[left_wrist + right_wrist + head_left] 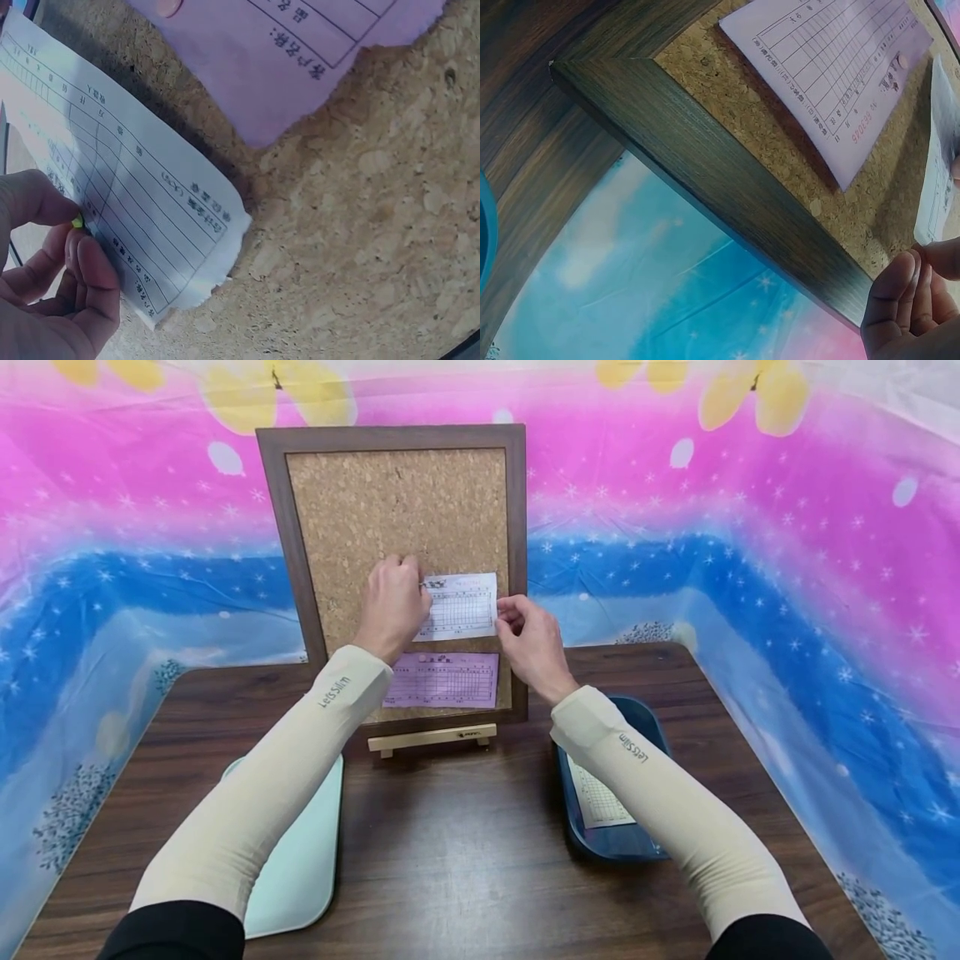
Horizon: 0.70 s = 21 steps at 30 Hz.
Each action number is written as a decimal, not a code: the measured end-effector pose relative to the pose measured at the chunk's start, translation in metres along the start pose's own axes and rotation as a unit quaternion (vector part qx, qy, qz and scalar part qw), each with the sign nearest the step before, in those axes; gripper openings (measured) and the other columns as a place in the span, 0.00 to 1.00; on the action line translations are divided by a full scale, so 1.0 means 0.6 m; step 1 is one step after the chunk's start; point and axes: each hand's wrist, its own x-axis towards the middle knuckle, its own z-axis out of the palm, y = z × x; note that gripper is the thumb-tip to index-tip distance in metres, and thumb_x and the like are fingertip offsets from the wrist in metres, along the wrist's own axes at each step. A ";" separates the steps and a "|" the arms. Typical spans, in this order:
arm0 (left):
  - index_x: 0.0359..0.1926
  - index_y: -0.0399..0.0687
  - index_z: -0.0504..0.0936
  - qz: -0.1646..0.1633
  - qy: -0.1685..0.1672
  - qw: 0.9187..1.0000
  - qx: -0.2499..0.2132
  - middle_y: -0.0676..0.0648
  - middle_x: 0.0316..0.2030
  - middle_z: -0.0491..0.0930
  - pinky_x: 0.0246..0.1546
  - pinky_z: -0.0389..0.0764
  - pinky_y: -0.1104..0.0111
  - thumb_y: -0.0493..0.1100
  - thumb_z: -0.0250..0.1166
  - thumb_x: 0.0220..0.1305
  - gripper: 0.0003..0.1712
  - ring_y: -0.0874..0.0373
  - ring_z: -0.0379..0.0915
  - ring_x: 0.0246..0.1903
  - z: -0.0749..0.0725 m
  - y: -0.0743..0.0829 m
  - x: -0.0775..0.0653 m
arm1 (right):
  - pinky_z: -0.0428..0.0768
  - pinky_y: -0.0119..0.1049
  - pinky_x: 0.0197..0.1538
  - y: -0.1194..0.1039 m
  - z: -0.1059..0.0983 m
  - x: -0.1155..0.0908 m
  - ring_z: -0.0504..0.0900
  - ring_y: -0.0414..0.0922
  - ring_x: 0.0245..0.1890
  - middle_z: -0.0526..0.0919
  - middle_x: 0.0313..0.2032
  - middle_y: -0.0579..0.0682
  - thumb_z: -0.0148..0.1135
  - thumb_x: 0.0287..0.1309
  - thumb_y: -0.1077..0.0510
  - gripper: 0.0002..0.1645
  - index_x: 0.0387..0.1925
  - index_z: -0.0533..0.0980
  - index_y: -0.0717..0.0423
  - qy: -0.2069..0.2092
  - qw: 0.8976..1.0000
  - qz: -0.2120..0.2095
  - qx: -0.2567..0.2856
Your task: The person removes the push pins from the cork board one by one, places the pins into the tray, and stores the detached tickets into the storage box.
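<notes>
- Sleeved forearms reach over the dark wood surface (450, 843) to the propped cork board (337, 510).
- Left hand (392, 606) pinches a yellow pushpin (77, 221) against the white form slip (459, 606), fixing it.
- Right hand (531, 642) pinches the slip's right edge, steadying it above the pinned purple slip (442, 680).

I read "LetsSlim" on both sleeves, left sleeve (333, 692) and right sleeve (634, 749). The print on the white slip (461, 606) is too small to read.
</notes>
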 end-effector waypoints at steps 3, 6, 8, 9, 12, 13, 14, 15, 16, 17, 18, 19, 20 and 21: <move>0.33 0.35 0.78 0.004 -0.001 1.000 -0.006 0.37 0.35 0.76 0.43 0.72 0.54 0.31 0.60 0.53 0.05 0.43 0.72 0.38 -0.002 -0.002 0.000 | 0.73 0.34 0.35 0.001 0.000 0.000 0.75 0.42 0.32 0.78 0.34 0.48 0.58 0.61 0.62 0.13 0.47 0.77 0.57 0.001 1.000 -0.001 0.000; 0.33 0.34 0.78 0.006 -0.004 1.000 -0.011 0.37 0.36 0.76 0.45 0.71 0.54 0.31 0.60 0.53 0.05 0.43 0.72 0.39 -0.003 -0.004 0.001 | 0.73 0.34 0.35 0.002 0.000 0.001 0.75 0.42 0.32 0.78 0.33 0.48 0.58 0.60 0.62 0.12 0.47 0.77 0.57 0.003 1.000 -0.005 0.000; 0.34 0.34 0.77 0.007 -0.005 1.000 -0.015 0.38 0.35 0.76 0.45 0.71 0.54 0.31 0.60 0.52 0.06 0.43 0.72 0.39 -0.003 -0.005 0.000 | 0.73 0.34 0.35 0.003 0.000 0.002 0.75 0.42 0.31 0.78 0.33 0.48 0.58 0.60 0.63 0.12 0.46 0.77 0.57 0.004 1.000 -0.007 -0.002; 0.33 0.34 0.77 0.008 -0.005 1.000 -0.016 0.38 0.35 0.76 0.45 0.72 0.54 0.31 0.60 0.52 0.06 0.43 0.72 0.38 -0.003 -0.006 0.000 | 0.73 0.34 0.35 0.003 0.001 0.002 0.75 0.42 0.31 0.78 0.33 0.48 0.58 0.60 0.63 0.12 0.46 0.77 0.57 0.005 1.000 -0.008 -0.003; 0.33 0.35 0.77 0.012 -0.005 1.000 -0.026 0.39 0.34 0.75 0.44 0.72 0.55 0.31 0.60 0.52 0.06 0.43 0.72 0.38 -0.004 -0.009 -0.001 | 0.73 0.34 0.35 0.004 0.001 0.002 0.75 0.41 0.31 0.78 0.33 0.48 0.58 0.60 0.63 0.12 0.46 0.77 0.57 0.007 1.000 -0.008 -0.003; 0.33 0.35 0.77 0.013 -0.005 0.999 -0.030 0.39 0.34 0.75 0.45 0.72 0.55 0.31 0.60 0.51 0.06 0.43 0.72 0.37 -0.004 -0.011 -0.002 | 0.73 0.34 0.35 0.004 0.002 0.002 0.75 0.41 0.31 0.78 0.33 0.48 0.58 0.60 0.63 0.12 0.46 0.77 0.58 0.007 1.000 -0.008 -0.003; 0.33 0.35 0.77 0.016 -0.004 0.999 -0.033 0.39 0.33 0.75 0.45 0.71 0.55 0.31 0.60 0.51 0.05 0.44 0.72 0.37 -0.004 -0.012 -0.003 | 0.73 0.34 0.34 0.005 0.002 0.002 0.75 0.42 0.31 0.78 0.33 0.48 0.58 0.60 0.63 0.12 0.46 0.77 0.58 0.007 1.000 -0.008 -0.001; 0.32 0.35 0.77 0.020 -0.002 0.999 -0.037 0.40 0.33 0.75 0.45 0.71 0.55 0.31 0.60 0.51 0.05 0.44 0.72 0.37 -0.004 -0.013 -0.003 | 0.73 0.34 0.34 0.005 0.002 0.002 0.75 0.42 0.31 0.78 0.32 0.48 0.58 0.59 0.63 0.13 0.46 0.77 0.58 0.007 1.000 -0.007 0.001; 0.32 0.35 0.77 0.023 -0.001 0.999 -0.042 0.40 0.33 0.75 0.45 0.71 0.55 0.31 0.60 0.51 0.05 0.44 0.72 0.37 -0.004 -0.014 -0.004 | 0.72 0.34 0.34 0.005 0.002 0.002 0.75 0.42 0.31 0.78 0.32 0.48 0.57 0.59 0.63 0.13 0.46 0.77 0.58 0.009 1.000 -0.008 0.002; 0.32 0.35 0.77 0.027 0.001 0.999 -0.046 0.40 0.33 0.75 0.46 0.71 0.55 0.31 0.60 0.51 0.05 0.44 0.71 0.37 -0.005 -0.015 -0.005 | 0.72 0.34 0.34 0.005 0.002 0.002 0.75 0.42 0.30 0.78 0.32 0.48 0.57 0.59 0.64 0.13 0.46 0.77 0.58 0.010 1.000 -0.008 0.003; 0.31 0.35 0.77 0.031 0.003 0.998 -0.047 0.40 0.33 0.75 0.46 0.71 0.54 0.31 0.60 0.51 0.05 0.44 0.72 0.37 -0.006 -0.015 -0.006 | 0.72 0.34 0.34 0.005 0.002 0.002 0.75 0.42 0.30 0.78 0.32 0.48 0.57 0.59 0.64 0.13 0.47 0.77 0.58 0.011 1.000 -0.009 0.004; 0.31 0.35 0.77 0.035 0.006 0.998 -0.048 0.40 0.33 0.75 0.46 0.71 0.54 0.31 0.60 0.51 0.05 0.44 0.72 0.37 -0.007 -0.015 -0.006 | 0.72 0.34 0.34 0.006 0.002 0.002 0.75 0.41 0.30 0.78 0.32 0.48 0.57 0.59 0.64 0.13 0.47 0.77 0.58 0.012 1.000 -0.009 0.004; 0.31 0.35 0.77 0.040 0.009 0.998 -0.049 0.40 0.32 0.76 0.45 0.71 0.54 0.31 0.60 0.51 0.04 0.44 0.72 0.37 -0.007 -0.016 -0.007 | 0.72 0.34 0.34 0.007 0.002 0.002 0.75 0.41 0.30 0.78 0.32 0.48 0.56 0.59 0.64 0.13 0.47 0.77 0.58 0.014 1.000 -0.010 0.005; 0.31 0.36 0.77 0.043 0.013 0.998 -0.050 0.41 0.32 0.76 0.45 0.71 0.54 0.32 0.60 0.51 0.04 0.44 0.72 0.36 -0.009 -0.016 -0.008 | 0.72 0.34 0.34 0.007 0.002 0.002 0.75 0.41 0.29 0.78 0.32 0.47 0.56 0.59 0.64 0.13 0.47 0.77 0.58 0.016 1.000 -0.010 0.005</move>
